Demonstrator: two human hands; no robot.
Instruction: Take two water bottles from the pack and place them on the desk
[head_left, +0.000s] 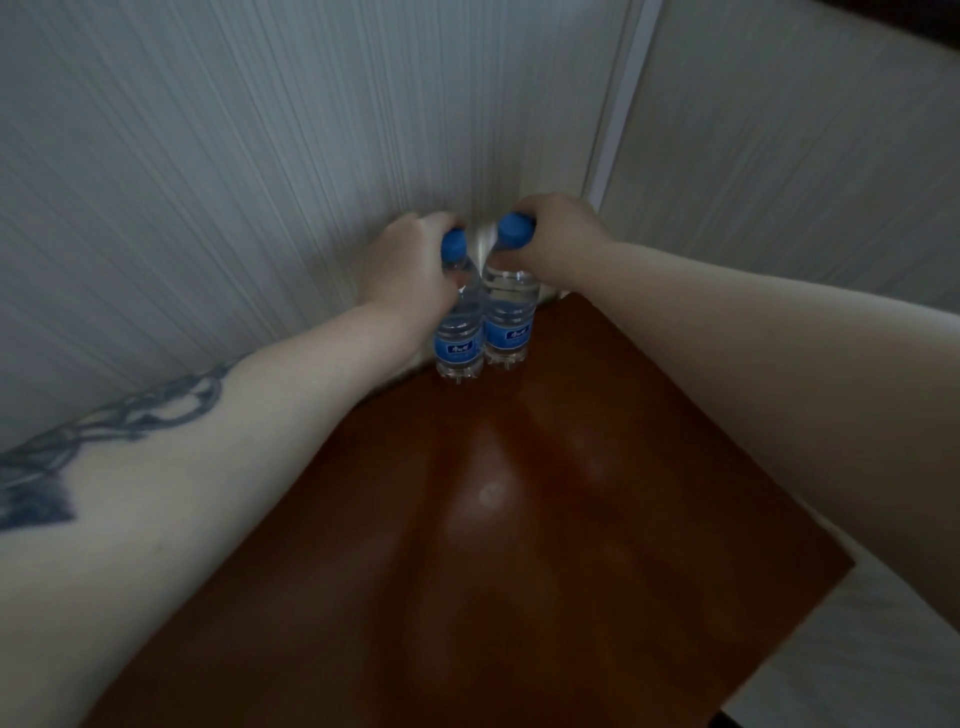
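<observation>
Two clear water bottles with blue caps and blue labels stand upright side by side at the far corner of the brown wooden desk (493, 519). My left hand (405, 270) grips the neck and shoulder of the left bottle (460, 338). My right hand (556, 239) is closed around the neck of the right bottle (509, 322), just under its cap. The bottles touch each other and their bases rest on the desk. No pack is in view.
A pale ribbed wall (234, 182) runs along the desk's left side and a lighter panel (779, 156) stands behind on the right. White fabric (857, 649) lies beyond the desk's right edge.
</observation>
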